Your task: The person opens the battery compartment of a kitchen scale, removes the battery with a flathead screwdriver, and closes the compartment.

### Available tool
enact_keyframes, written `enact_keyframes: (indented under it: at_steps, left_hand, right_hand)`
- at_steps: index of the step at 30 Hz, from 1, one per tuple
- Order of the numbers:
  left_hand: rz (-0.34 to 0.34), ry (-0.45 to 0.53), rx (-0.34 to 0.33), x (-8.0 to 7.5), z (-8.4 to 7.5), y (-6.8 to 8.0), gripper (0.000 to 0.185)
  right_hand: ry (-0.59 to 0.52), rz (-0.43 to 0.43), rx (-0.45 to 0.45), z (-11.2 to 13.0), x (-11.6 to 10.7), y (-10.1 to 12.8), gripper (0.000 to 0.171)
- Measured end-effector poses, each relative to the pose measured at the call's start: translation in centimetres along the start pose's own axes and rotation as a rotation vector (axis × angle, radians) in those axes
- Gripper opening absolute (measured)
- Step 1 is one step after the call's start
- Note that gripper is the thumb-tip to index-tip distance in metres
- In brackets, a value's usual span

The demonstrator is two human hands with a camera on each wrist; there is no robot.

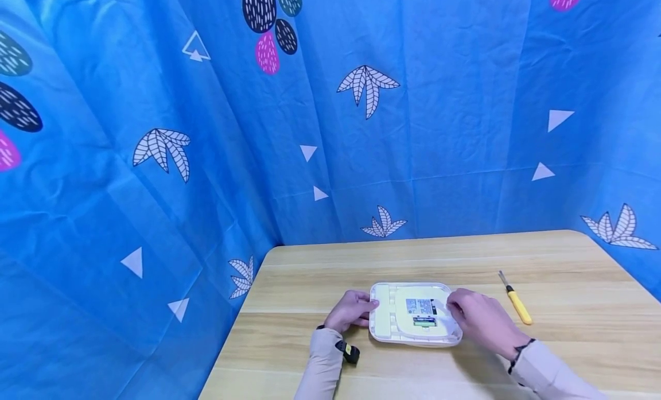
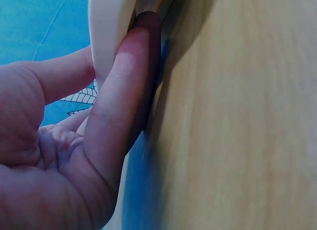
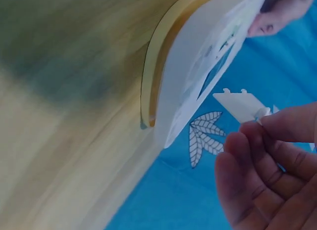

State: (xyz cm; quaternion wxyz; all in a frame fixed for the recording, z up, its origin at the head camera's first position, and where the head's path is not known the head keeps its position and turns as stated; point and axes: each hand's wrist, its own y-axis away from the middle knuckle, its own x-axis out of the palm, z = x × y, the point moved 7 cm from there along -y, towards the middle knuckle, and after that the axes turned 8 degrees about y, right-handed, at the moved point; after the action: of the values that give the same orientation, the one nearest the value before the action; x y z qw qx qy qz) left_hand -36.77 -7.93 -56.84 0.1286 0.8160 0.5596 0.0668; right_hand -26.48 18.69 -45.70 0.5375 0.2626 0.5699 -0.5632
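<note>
A white plastic device (image 1: 383,311) with rounded corners lies face down above the wood table, its back showing a printed label (image 1: 419,306) and an uncovered battery slot (image 1: 424,322). Something green and dark, apparently battery cells, sits in that slot. My left hand (image 1: 351,310) grips the device's left edge, a finger under its rim and another digit on top. Between thumb and fingertips my right hand (image 3: 277,161) pinches a small white battery cover (image 3: 240,105) with two little tabs. That cover is held just off the device's right end, apart from it in the right wrist view.
A screwdriver (image 1: 516,303) with a yellow handle lies on the table to the right of my right hand. Blue patterned curtain (image 1: 439,130) hangs behind and left of the wooden table (image 1: 310,268). A black strap device (image 1: 348,352) is on my left wrist.
</note>
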Motion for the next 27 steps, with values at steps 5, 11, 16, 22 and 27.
enact_keyframes:
  at_steps: [5,11,16,22,27]
  left_hand:
    - [0.007,0.010,0.002,0.1,-0.1,0.0,0.030]
    - [0.007,0.012,-0.004,-0.1,0.1,-0.1,0.030]
    - [0.011,0.010,-0.004,-0.1,0.0,-0.2,0.031]
    - [0.012,0.016,-0.002,0.0,-0.1,0.0,0.030]
    - [0.015,0.018,-0.003,0.0,-0.1,0.0,0.031]
  right_hand:
    - [-0.130,0.100,0.130,-2.2,0.0,1.0,0.005]
    - [-0.270,0.176,0.187,-4.7,0.4,2.4,0.008]
    - [-0.354,0.221,0.214,-6.3,0.8,3.8,0.012]
    - [-0.403,0.280,0.250,-7.5,1.4,5.2,0.016]
    - [-0.478,0.345,0.273,-8.2,2.1,6.3,0.018]
